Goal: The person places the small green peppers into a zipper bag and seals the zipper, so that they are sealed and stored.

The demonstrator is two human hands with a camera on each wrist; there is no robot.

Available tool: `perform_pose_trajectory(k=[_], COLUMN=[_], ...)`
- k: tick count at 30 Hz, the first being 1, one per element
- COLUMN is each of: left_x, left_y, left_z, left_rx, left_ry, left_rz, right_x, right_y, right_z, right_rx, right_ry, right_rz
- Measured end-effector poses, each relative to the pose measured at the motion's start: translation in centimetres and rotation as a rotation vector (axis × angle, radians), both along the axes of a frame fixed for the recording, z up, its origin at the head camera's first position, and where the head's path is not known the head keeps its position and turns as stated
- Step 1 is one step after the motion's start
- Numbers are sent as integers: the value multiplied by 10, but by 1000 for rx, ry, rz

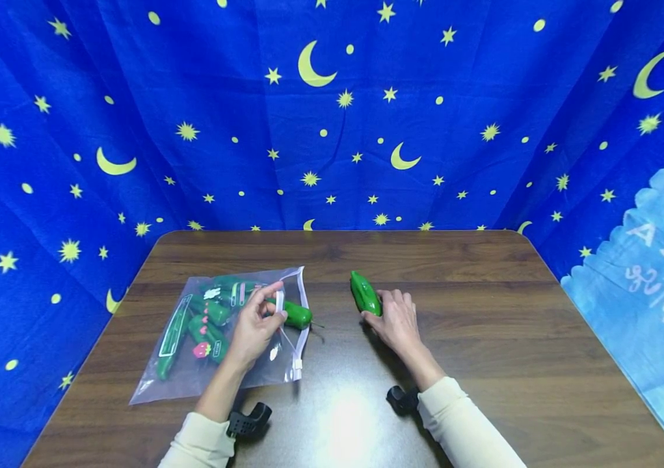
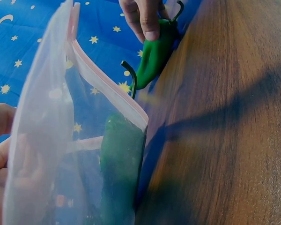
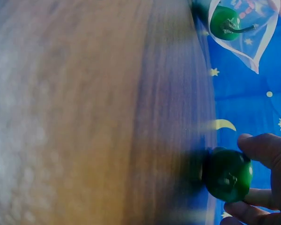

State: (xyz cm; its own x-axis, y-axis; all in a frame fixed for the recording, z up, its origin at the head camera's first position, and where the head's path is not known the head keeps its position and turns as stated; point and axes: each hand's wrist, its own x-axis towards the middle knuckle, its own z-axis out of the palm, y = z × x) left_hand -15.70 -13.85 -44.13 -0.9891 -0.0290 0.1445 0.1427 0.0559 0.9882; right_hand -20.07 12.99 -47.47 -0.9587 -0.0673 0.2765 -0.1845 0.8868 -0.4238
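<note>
My left hand (image 1: 257, 331) pinches the upper edge of a clear zip bag (image 1: 159, 383), lifting it so the mouth gapes toward the right. Inside lie several green peppers, seen through the printed plastic. One pepper (image 1: 298, 316) sits at the mouth, its stem poking out past the white zip strip. To the right, my right hand (image 1: 398, 320) holds a loose green pepper (image 1: 365, 292) at the tabletop, thumb on one side and fingers on the other. In the right wrist view this pepper (image 3: 228, 174) shows end-on between thumb and fingers.
The brown wooden table (image 1: 472, 273) reaches back to a blue curtain (image 1: 220, 97) with yellow stars and moons. A white slider (image 1: 297, 369) sits at the near end of the bag's zip. A light-blue cloth (image 1: 659, 260) hangs at the right.
</note>
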Motion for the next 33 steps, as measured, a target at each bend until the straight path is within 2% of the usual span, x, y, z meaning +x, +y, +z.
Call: perform_pose_trajectory(k=[9, 22, 33], left_x=[0, 2, 2], left_y=[0, 1, 1], left_z=[0, 3, 2], left_rx=[-5, 2, -17], left_ry=[20, 3, 5], left_rz=[-11, -11, 13], right_x=[-2, -1, -2], right_y=[7, 16, 22], right_z=[-6, -12, -13], right_rx=[-33, -98, -163], right_ry=[13, 10, 25], right_rz=[-19, -32, -21])
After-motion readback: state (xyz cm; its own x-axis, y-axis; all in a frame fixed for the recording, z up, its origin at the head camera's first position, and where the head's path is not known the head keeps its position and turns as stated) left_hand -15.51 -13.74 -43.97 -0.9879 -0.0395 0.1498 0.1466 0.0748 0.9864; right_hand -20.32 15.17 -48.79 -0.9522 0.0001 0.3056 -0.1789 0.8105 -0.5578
